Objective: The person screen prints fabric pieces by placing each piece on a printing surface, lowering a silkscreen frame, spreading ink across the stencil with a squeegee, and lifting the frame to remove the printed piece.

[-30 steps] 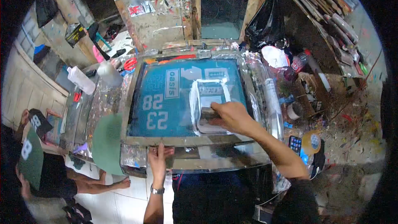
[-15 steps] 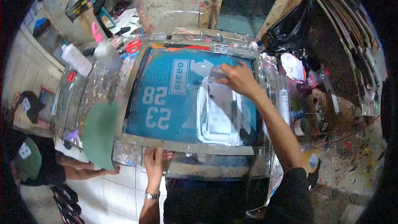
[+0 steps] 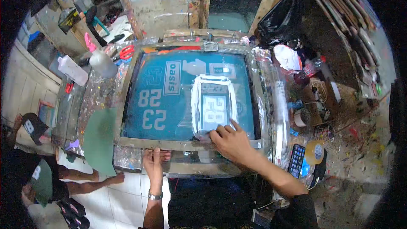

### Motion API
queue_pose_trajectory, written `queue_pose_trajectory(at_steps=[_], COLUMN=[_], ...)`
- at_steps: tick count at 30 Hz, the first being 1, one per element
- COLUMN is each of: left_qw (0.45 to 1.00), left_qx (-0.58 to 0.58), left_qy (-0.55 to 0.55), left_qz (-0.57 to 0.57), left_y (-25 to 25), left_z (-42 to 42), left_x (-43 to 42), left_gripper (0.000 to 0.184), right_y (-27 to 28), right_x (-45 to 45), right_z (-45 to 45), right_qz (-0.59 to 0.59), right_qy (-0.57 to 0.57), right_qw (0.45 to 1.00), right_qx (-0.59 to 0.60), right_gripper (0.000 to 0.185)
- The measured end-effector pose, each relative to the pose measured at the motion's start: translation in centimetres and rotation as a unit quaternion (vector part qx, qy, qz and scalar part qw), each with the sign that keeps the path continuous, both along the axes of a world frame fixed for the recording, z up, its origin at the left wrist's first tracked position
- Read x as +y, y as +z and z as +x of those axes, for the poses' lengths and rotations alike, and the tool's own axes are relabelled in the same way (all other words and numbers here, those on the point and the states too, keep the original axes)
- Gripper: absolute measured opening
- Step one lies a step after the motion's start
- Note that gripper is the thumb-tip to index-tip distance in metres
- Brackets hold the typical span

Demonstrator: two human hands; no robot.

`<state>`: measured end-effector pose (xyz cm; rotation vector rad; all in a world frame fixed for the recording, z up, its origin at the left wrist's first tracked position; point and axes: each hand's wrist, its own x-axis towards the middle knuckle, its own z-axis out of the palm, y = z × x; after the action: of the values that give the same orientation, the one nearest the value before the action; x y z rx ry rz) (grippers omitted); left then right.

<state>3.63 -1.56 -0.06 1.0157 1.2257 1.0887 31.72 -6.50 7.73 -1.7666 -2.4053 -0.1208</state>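
Observation:
A screen printing frame point(image 3: 262, 114) with blue-green mesh point(image 3: 169, 110) lies on the worktable. Its mesh carries mirrored numbers, an "oasis" box and other shapes. White ink point(image 3: 196, 106) rings a rectangular area with a "28" design point(image 3: 215, 110). At the near end of that ring, my right hand point(image 3: 233, 144) is closed around a small squeegee point(image 3: 205, 136), mostly hidden under the fingers. My left hand point(image 3: 154, 161) grips the frame's near edge, thumb on top. Left of the frame rests a green rounded cap panel point(image 3: 101, 142).
Two squeeze bottles point(image 3: 103, 65) and red scissors point(image 3: 126, 52) are at the table's left. A phone point(image 3: 296, 161) and a tape roll point(image 3: 314, 152) lie at right. Two people with caps point(image 3: 42, 182) are at the left edge, one arm reaching near the table.
My right hand has come from the far side of the mesh to the near side with the squeegee. The "28" area now shows clearly. My left hand stays at the near edge.

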Motion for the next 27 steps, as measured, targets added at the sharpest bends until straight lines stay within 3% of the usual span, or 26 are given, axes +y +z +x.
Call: queue_pose_trajectory(at_steps=[2, 5, 7, 9, 10, 11, 13, 14, 16, 17, 18, 19, 20, 21, 22, 23, 24, 25, 26, 27], left_qw=[1.0, 0.996, 0.992, 0.973, 0.966, 0.957, 0.902, 0.89, 0.953, 0.864, 0.81, 0.745, 0.745, 0.69, 0.628, 0.623, 0.74, 0.835, 0.824, 0.88], left_qx=[0.0, -0.018, -0.03, 0.079, 0.05, 0.021, 0.094, 0.071, 0.029, 0.227, 0.327, 0.421, 0.423, 0.488, 0.55, 0.556, 0.471, 0.38, 0.403, 0.339], left_qy=[-0.012, 0.006, -0.008, 0.039, 0.032, 0.026, 0.13, 0.125, 0.035, 0.03, 0.06, 0.088, 0.086, 0.072, 0.058, 0.059, 0.058, 0.064, 0.083, 0.146], left_qz=[0.012, 0.092, 0.126, 0.211, 0.25, 0.289, 0.4, 0.433, 0.299, 0.449, 0.483, 0.51, 0.509, 0.53, 0.548, 0.547, 0.477, 0.393, 0.389, 0.299], left_y=[0.4, 3.4, 6.9, 11.3, 12.5, 13.5, 15.3, 13.9, 10.7, 7.6, 2.6, -0.7, -1.4, -2.1, -2.5, -2.0, -1.4, -0.4, 1.0, 2.8], left_z=[-0.3, 0.1, 0.1, 1.0, 1.3, 1.8, 5.6, 7.3, 11.5, 13.1, 14.4, 15.4, 15.3, 14.7, 14.1, 13.2, 11.6, 9.3, 6.3, 2.8], left_x=[-0.1, 0.4, 1.0, 2.5, 3.8, 5.5, 8.2, 10.1, 12.9, 14.9, 16.6, 17.9, 17.8, 17.4, 17.0, 16.0, 14.6, 13.2, 11.9, 10.7], left_gripper=[0.029, 0.026, 0.021, 0.017, 0.016, 0.016, 0.022, 0.03, 0.045, 0.052, 0.051, 0.051, 0.051, 0.045, 0.039, 0.039, 0.032, 0.026, 0.026, 0.023], right_y=[1.1, 3.7, 6.3, 10.0, 12.3, 14.7, 18.8, 20.5, 23.7, 24.9, 26.4, 26.9, 27.7, 29.4, 28.9, 30.0, 31.4, 31.2, 31.5, 31.4], right_x=[-0.5, -1.4, -0.3, 2.0, 3.9, 5.4, 8.0, 9.2, 11.0, 11.7, 11.6, 12.2, 12.5, 12.7, 14.0, 13.8, 13.7, 13.6, 15.7, 16.5], right_z=[-0.9, -2.6, -2.6, -1.5, -0.5, -0.1, 0.9, 1.6, 2.7, 3.2, 2.7, 3.3, 3.4, 3.9, 5.4, 4.2, 2.8, 4.1, 4.0, 4.5], right_qz=[0.064, 0.196, 0.249, 0.343, 0.39, 0.379, 0.368, 0.371, 0.298, 0.277, 0.239, 0.232, 0.221, 0.11, 0.186, 0.124, 0.06, 0.107, 0.087, 0.112], right_qy=[-0.029, -0.162, -0.152, -0.124, -0.099, -0.116, -0.135, -0.136, -0.161, -0.174, -0.204, -0.205, -0.209, -0.18, -0.149, -0.233, -0.308, -0.23, -0.292, -0.306], right_qw=[0.998, 0.965, 0.955, 0.93, 0.915, 0.918, 0.92, 0.919, 0.94, 0.945, 0.948, 0.949, 0.951, 0.973, 0.971, 0.964, 0.947, 0.957, 0.946, 0.94], right_qx=[0.008, 0.064, 0.057, 0.047, 0.042, 0.021, -0.003, -0.004, 0.026, 0.02, 0.054, 0.055, 0.057, 0.089, 0.013, 0.042, 0.073, 0.141, 0.113, 0.104], right_gripper=[0.037, 0.037, 0.039, 0.042, 0.044, 0.044, 0.045, 0.045, 0.048, 0.049, 0.065, 0.067, 0.071, 0.055, 0.059, 0.059, 0.06, 0.058, 0.057, 0.056])
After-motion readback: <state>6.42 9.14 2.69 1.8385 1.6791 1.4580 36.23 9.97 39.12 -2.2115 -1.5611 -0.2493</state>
